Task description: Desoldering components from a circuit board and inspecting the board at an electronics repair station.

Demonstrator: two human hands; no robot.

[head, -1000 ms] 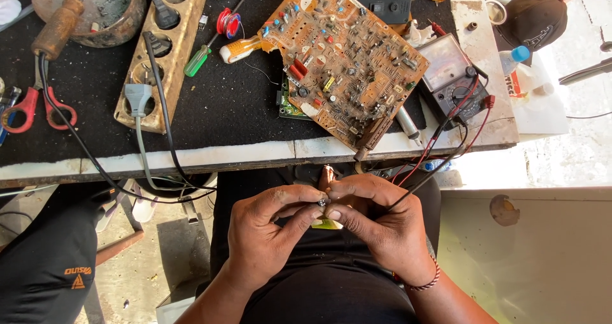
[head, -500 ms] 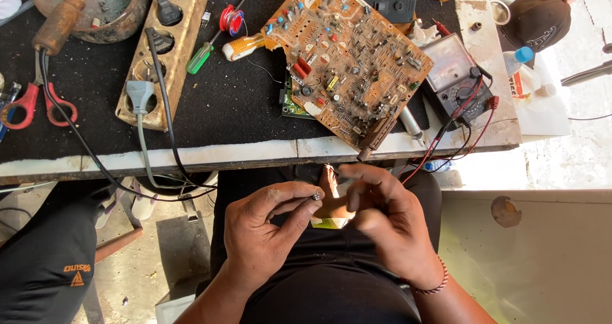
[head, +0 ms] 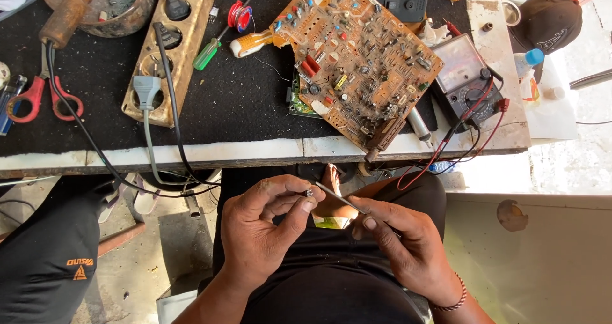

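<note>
- The left hand [head: 268, 231] is closed in a pinch: thumb and forefinger grip a small metal part [head: 309, 192], held over the lap just below the edge of the desk [head: 210, 152].
- The right hand [head: 408, 247] is closed round a thin metal tool [head: 341, 198], gripped like a pen, with its tip at the small metal part.
- A second ago both hands are bunched together over the part, fingers nearly interlocked; half a second ago they begin to part. Now they sit clearly apart, joined only by the slim shaft of the tool.
- My reading is that the work has moved from fumbling for a hold to fine probing or picking at the part, with the left hand as a steady clamp and the right doing the precise work.
- The camera view has also shifted a little, so the desk shows slightly more of its left side than before.
- On the desk nothing appears moved: the brown circuit board [head: 360, 59] lies tilted over the front edge, the meter [head: 465, 78] with red and black leads is just to its right, and the wooden stand [head: 172, 50], the red-handled scissors [head: 38, 97] and the green-handled screwdriver [head: 210, 51] lie to the left.
- Whether the tool tip touches the part or sits inside it is too small to tell.
</note>
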